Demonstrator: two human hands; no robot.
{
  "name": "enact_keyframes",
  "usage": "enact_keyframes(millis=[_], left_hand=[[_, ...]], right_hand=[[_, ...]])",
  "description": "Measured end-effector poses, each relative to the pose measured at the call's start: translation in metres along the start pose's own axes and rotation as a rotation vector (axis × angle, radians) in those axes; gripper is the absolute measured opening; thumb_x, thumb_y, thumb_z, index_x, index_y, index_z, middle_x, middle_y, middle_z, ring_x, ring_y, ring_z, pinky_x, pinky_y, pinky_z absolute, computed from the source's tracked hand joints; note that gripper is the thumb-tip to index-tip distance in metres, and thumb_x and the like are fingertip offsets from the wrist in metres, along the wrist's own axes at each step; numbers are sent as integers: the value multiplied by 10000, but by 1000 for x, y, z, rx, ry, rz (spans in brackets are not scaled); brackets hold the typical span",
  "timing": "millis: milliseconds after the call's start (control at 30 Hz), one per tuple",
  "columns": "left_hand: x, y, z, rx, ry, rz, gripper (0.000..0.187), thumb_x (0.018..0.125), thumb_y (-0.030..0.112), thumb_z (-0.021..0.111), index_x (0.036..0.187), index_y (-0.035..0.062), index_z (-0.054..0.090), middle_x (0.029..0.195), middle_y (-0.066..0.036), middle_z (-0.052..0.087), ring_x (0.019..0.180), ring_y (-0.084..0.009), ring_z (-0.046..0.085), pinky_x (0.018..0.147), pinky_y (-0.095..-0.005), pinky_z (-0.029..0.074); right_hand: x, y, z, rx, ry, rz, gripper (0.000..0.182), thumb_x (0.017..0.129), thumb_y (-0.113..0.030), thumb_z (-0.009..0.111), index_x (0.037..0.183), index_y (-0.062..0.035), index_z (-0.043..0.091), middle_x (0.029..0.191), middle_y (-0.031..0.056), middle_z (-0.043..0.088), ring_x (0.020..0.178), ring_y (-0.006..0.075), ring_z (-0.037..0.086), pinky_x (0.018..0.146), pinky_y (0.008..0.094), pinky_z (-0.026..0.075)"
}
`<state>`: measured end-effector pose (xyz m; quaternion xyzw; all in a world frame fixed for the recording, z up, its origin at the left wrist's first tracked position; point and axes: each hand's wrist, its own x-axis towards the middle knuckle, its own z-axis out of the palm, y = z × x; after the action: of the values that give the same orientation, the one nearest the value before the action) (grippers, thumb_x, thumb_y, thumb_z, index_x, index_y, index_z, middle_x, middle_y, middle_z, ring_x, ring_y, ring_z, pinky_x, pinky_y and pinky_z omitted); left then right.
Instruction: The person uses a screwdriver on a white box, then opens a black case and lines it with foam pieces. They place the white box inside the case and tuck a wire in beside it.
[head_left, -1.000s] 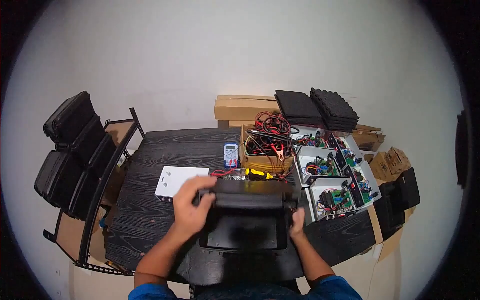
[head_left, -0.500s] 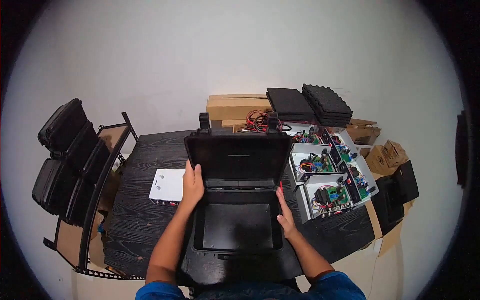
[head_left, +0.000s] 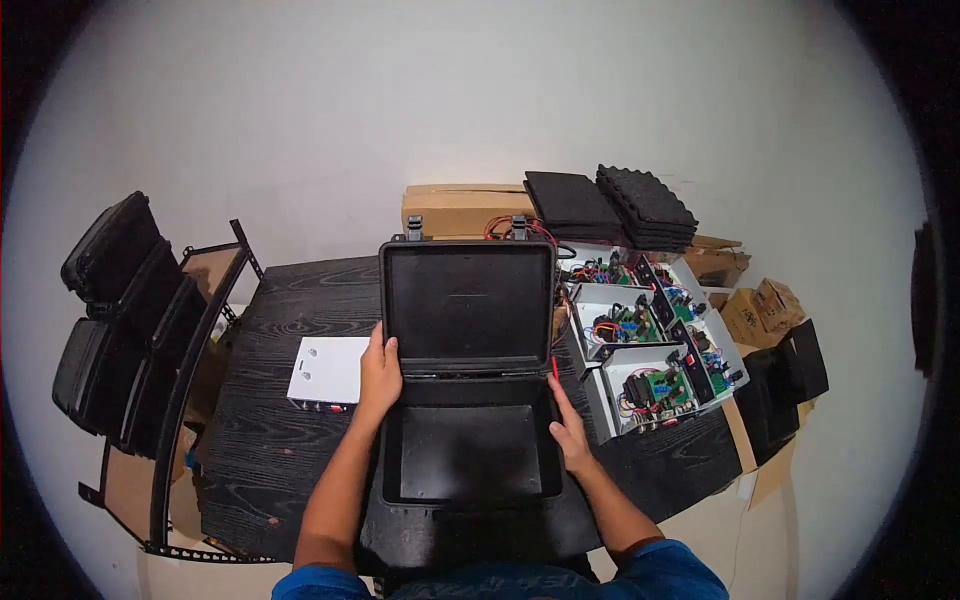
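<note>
An open black hard plastic case (head_left: 470,388) stands in front of me at the table's near side, its base hollow facing up. Its raised lid (head_left: 468,305) leans back, with two latches sticking up from the top edge. My left hand (head_left: 380,375) grips the case's left side near the hinge, thumb up. On the opposite side, my right hand (head_left: 570,430) holds the right wall, fingers pointing forward along it. A thin red object (head_left: 555,368) shows just beyond the right fingertips. Inside, the base has a flat, shiny dark floor.
A white box (head_left: 328,372) lies on the black table (head_left: 270,450), left of the case. White housings with circuit boards (head_left: 640,385) stand at right, dark foam sheets (head_left: 645,210) and red cables (head_left: 500,228) behind. Black cases (head_left: 105,250) fill a rack at left; cardboard boxes (head_left: 750,315) stand far right.
The lid has tipped farther back, away from me, and its inside shows more fully. Both hands stay on the case sides. The whole view has shifted slightly.
</note>
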<state>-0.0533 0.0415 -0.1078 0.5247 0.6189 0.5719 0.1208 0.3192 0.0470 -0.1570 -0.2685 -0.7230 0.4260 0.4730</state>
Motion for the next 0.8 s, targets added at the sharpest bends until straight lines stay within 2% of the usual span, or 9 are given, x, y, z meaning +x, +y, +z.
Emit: enact_keyframes(millis=[100,133,167,300,367,433,533,667,800], left_hand=[[-1,6,-2,17,27,106,446,1087,102,479,1486,-97,478,1353,-337,647,1262,-453,645,1078,-443,487],[-1,10,-4,24,19,85,447,1084,96,480,1486,-99,475,1352,-340,645,1264,-456,644,1080,-445,486],[-2,14,-6,31,6,62,449,1080,90,481,1486,-102,473,1352,-342,643,1265,-459,642,1081,-447,486],[-4,8,-5,87,-2,66,463,1071,80,485,1491,-113,457,1345,-353,639,1264,-480,634,1085,-460,485],[-4,2,-3,120,17,111,467,1071,84,490,1492,-115,453,1342,-356,638,1258,-491,631,1082,-470,487],[-5,-1,-1,147,25,119,470,1070,88,496,1492,-115,452,1340,-358,636,1253,-498,628,1080,-477,488],[-5,-1,-4,158,16,87,473,1069,93,505,1490,-116,454,1342,-362,633,1255,-500,625,1080,-483,488],[-7,15,-6,150,-2,53,476,1062,87,514,1489,-116,455,1343,-366,629,1262,-497,623,1078,-483,490],[-4,2,-3,151,1,74,474,1056,79,519,1486,-112,459,1330,-366,634,1246,-495,631,1059,-484,501]], right_hand=[[9,-42,-7,-117,208,65,678,971,-109,638,1602,-13,408,1662,188,409,1515,316,428,1148,425,446],[18,-55,-15,-187,254,5,612,910,12,629,1509,-38,514,1619,174,466,1461,295,492,1040,383,529],[32,-81,-25,-317,265,-50,474,906,-19,638,1380,-24,620,1562,208,526,1441,333,518,1089,430,497],[107,-115,-74,-606,298,-227,316,897,-80,654,1195,4,714,1459,231,614,1360,415,581,1160,480,424],[157,-103,-97,-642,331,-313,318,898,-106,661,1197,-7,713,1464,224,612,1348,419,590,1157,462,430],[207,-72,-116,-682,335,-212,343,888,-138,681,1212,-35,724,1472,227,603,1372,423,563,1154,463,439],[268,-25,-129,-978,240,-216,377,890,-162,677,1249,-61,731,1519,220,563,1414,419,515,1155,479,449],[309,5,-125,-1248,-23,-183,448,904,-198,645,1336,-97,704,1597,195,483,1461,397,465,1157,503,473],[328,15,-116,-1331,-98,-116,524,893,-188,650,1408,-92,641,1600,185,483,1474,393,447,1144,500,489]])
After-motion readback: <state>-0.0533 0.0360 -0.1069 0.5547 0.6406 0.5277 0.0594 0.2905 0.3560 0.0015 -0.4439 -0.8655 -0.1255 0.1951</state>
